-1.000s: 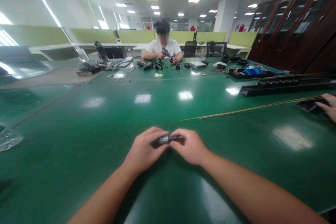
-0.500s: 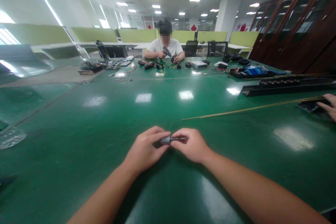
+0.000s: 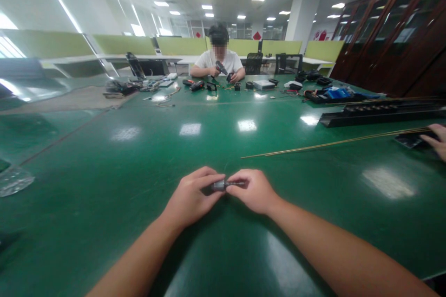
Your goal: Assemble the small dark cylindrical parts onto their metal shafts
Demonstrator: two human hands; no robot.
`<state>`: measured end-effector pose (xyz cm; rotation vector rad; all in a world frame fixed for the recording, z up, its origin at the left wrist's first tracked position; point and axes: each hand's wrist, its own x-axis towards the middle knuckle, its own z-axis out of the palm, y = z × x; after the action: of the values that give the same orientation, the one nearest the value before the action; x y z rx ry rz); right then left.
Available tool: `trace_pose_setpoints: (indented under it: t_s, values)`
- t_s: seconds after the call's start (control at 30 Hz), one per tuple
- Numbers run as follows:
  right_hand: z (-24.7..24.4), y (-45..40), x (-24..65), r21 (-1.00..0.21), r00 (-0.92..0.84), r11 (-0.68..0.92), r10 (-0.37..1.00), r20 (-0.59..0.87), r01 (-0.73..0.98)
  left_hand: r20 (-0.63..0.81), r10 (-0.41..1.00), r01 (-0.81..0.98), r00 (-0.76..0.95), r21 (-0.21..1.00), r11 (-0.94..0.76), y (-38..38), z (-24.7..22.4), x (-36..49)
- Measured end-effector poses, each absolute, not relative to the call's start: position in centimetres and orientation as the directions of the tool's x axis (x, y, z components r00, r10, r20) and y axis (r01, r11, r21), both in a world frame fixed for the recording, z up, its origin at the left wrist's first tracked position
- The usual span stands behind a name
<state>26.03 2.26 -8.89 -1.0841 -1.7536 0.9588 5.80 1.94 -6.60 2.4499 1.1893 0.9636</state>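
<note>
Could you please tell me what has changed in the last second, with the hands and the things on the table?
Nothing visibly changed, apart from a slight shift of the whole view. The left hand keeps holding the grey cylindrical piece, the right hand its thin dark shaft. The thin rods stayed on the table.

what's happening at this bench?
The left hand grips a grey cylinder over the green table; the right hand pinches the slim dark shaft in line with it. Whether they're fastened together isn't clear. Across the table, a co-worker holds a drill-like tool. Another person's hand is at the right edge.
</note>
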Motion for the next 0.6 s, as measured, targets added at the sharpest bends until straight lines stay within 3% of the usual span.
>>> trace_pose_setpoints:
  t_s: [0.6]
  values:
    - [-8.85,2.15,26.06,-0.888,-0.269,0.342,0.926,0.264,0.308,0.470,0.756,0.598,0.456,0.467,-0.651,1.78,-6.41,5.72]
